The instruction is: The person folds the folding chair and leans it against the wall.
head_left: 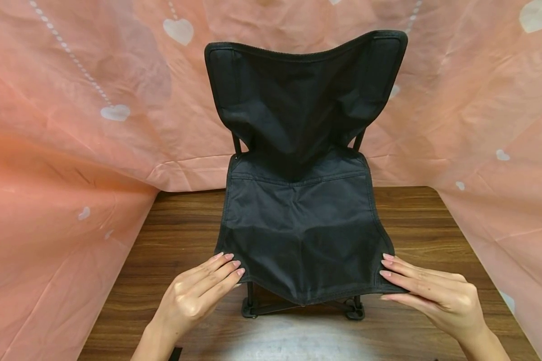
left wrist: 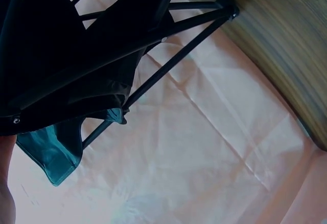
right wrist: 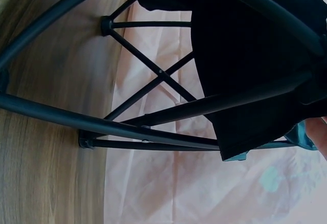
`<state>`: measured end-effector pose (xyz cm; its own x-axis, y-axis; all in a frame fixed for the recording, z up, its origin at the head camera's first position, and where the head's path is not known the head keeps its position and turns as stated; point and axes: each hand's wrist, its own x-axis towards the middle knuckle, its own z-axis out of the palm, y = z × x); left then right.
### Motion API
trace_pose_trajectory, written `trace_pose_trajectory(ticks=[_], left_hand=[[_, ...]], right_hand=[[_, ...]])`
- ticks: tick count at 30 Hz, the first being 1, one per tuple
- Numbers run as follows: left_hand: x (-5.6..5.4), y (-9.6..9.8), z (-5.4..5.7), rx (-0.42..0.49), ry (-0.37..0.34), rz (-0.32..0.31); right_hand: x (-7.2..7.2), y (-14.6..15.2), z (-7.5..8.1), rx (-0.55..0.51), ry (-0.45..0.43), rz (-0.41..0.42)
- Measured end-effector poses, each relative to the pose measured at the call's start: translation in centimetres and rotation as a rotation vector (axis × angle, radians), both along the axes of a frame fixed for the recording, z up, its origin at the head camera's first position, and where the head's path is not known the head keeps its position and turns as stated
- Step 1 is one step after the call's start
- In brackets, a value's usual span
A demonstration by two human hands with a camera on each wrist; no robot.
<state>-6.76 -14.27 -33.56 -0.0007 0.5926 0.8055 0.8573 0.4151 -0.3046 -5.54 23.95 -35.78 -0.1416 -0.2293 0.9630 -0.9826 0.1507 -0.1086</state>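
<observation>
A black folding camp chair stands unfolded on the wooden surface, its fabric back upright and its seat facing the head camera. At the seat's front left corner my left hand grips the fabric, fingers laid over the top and thumb mostly hidden beneath. The opposite front corner is pinched by my right hand, with fingers above and thumb below. Crossed metal tubes show under the seat in the right wrist view. In the left wrist view, a tube runs under the dark fabric to a plastic foot.
The wooden surface spreads around the chair legs. Pink cloth with white hearts hangs behind and on both sides. A small black strip lies near the left wrist at the bottom edge.
</observation>
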Motion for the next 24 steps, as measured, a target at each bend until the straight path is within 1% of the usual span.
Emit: trace_pose_trajectory(ticks=[8, 18, 24], left_hand=[[-0.1, 0.1, 0.2, 0.010, 0.012, -0.007], [0.0, 0.2, 0.3, 0.013, 0.010, 0.003], [0.1, 0.3, 0.5, 0.009, 0.011, 0.007]], right_hand=[[0.0, -0.2, 0.2, -0.003, 0.006, 0.004], [0.3, -1.1, 1.8, 0.002, 0.005, 0.006], [0.4, -1.4, 2.3, 0.004, -0.003, 0.001]])
